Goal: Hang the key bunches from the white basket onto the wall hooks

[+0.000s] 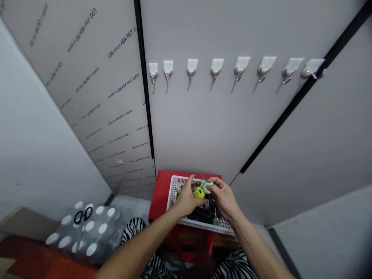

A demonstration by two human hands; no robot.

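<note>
My left hand [186, 200] curls its thumb and fingers around a bright yellow-green round thing [199, 192] with a small dark mark on it. My right hand [223, 197] pinches a pale green, crumpled-looking piece [206, 186] right beside it. Thin metallic bits stick up near the fingertips, too small to name. Both hands are over a white perforated plastic basket [171, 201], which holds a jumble of dark and small items [202, 214]. My hands hide part of its contents.
The basket stands on a red stool or box [159, 193] against a grey panel [197, 131]. Several white adhesive hooks [192, 69] line the panel. At lower left, black-handled scissors [83, 217] lie on a pack of bottles [100, 228], beside a cardboard piece [29, 224].
</note>
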